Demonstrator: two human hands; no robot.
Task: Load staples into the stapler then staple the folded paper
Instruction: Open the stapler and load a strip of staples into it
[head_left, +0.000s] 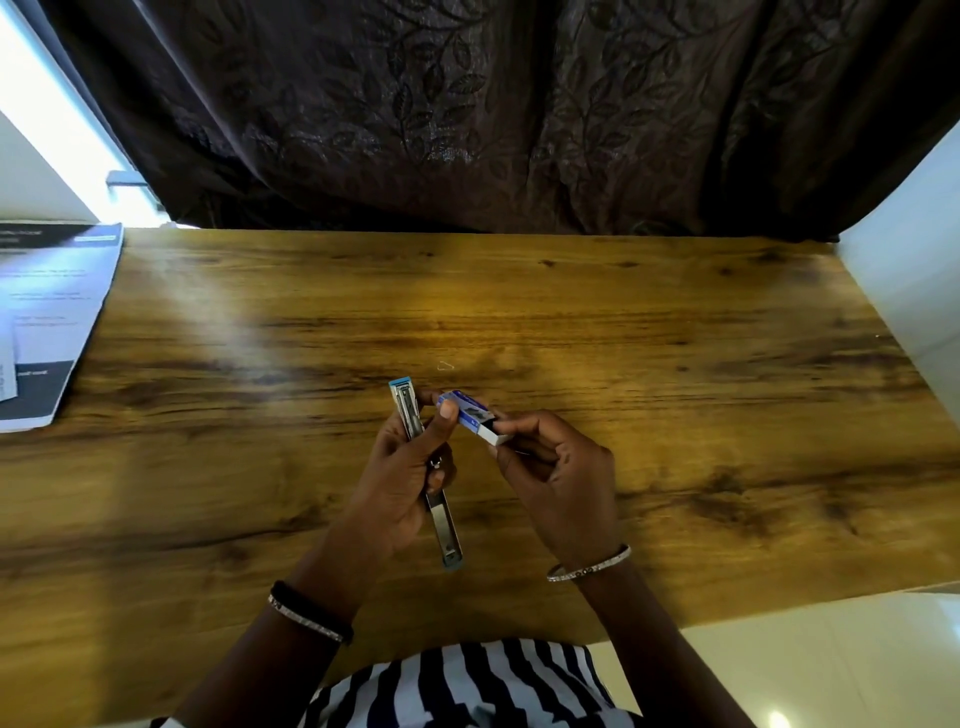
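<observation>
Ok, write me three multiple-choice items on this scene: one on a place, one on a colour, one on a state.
1. Where does the printed paper lie on the table? A at its far left edge; B under the hands; C at its right edge.
2. What colour is the staple box? A red and yellow; B blue and white; C green.
3. How is the stapler? A swung open; B closed flat; C clamped on paper.
Answers: 1 A, it lies at the left edge. 2 B, blue sleeve, white tray end. 3 A, the left hand grips it with its two arms spread apart; the right hand pinches the box.
</observation>
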